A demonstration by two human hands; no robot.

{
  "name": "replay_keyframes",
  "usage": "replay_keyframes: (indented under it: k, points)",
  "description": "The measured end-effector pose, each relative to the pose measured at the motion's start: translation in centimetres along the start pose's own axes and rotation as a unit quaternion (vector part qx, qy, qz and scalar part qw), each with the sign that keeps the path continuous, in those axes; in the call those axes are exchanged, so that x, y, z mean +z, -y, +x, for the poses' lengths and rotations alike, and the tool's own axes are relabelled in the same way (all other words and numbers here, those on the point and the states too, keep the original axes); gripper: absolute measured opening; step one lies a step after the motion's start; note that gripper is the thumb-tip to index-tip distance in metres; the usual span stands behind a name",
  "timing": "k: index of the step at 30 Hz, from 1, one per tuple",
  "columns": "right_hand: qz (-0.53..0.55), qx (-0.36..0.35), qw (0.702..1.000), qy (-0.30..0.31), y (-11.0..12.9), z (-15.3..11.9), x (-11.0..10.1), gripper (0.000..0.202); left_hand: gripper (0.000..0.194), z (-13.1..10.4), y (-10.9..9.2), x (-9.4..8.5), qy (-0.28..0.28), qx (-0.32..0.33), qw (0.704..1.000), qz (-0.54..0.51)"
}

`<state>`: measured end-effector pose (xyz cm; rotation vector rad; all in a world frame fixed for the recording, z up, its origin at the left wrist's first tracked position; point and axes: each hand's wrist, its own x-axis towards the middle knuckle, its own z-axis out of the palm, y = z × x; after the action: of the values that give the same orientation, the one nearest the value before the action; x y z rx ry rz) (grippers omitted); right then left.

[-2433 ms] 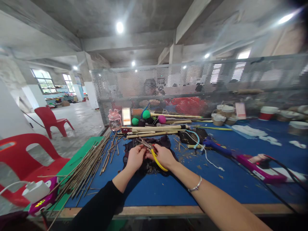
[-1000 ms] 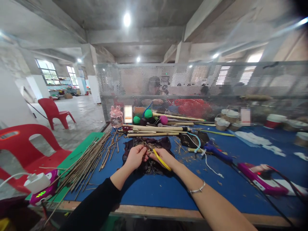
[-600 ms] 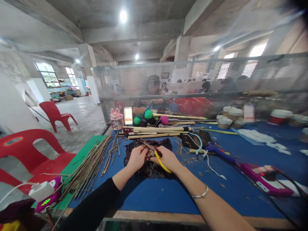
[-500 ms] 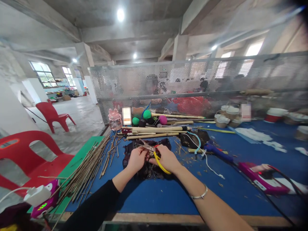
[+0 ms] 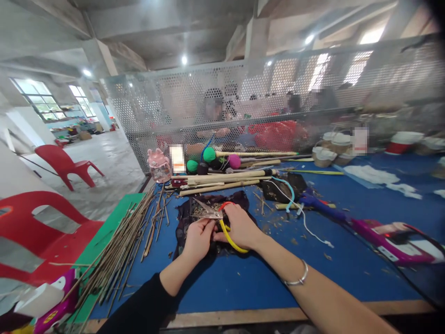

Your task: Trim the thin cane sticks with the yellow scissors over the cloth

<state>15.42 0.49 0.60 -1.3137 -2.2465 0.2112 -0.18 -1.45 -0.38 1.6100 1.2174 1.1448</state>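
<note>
My right hand point(image 5: 241, 228) grips a pair of scissors point(image 5: 227, 235) with yellow-covered handles and a bit of red near the thumb side. The scissor blades are parted and point left, away from the palm. Close beneath them, my left hand point(image 5: 199, 240) has its thumb and fingers pinched together; whatever is between them is hidden. Both hands are over a crumpled dark cloth point(image 5: 181, 227) strewn with small plant-like scraps, and their fingertips nearly meet.
Thin brown sticks point(image 5: 118, 250) lie in a pile at left. Behind the cloth are thicker pale sticks point(image 5: 229, 178) and green yarn balls point(image 5: 209, 154). A pink bottle point(image 5: 159, 166), a purple power strip point(image 5: 389, 241), white cord point(image 5: 308, 227) and perforated metal screen point(image 5: 167, 106) surround the work area.
The camera view has shifted and tilted. Both hands sit slightly nearer me over the cloth, showing more scraps beyond the blades. The right hand still holds the scissors.
</note>
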Motion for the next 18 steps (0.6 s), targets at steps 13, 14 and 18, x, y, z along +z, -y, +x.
replay_keyframes:
  k: [13,14,18]
  points:
    - [0.007,0.012,1.0,0.01,0.21,-0.16,0.13,0.062,0.026,-0.19,-0.39,-0.03,-0.028,-0.046,0.997,-0.059]
    - [0.007,0.011,1.0,0.008,0.25,-0.13,0.19,0.062,0.027,-0.19,-0.41,-0.05,-0.03,-0.042,0.997,-0.049]
    - [0.002,0.019,1.0,0.011,0.48,-0.07,0.46,0.057,0.03,-0.22,-0.44,-0.2,-0.038,-0.02,0.999,-0.009]
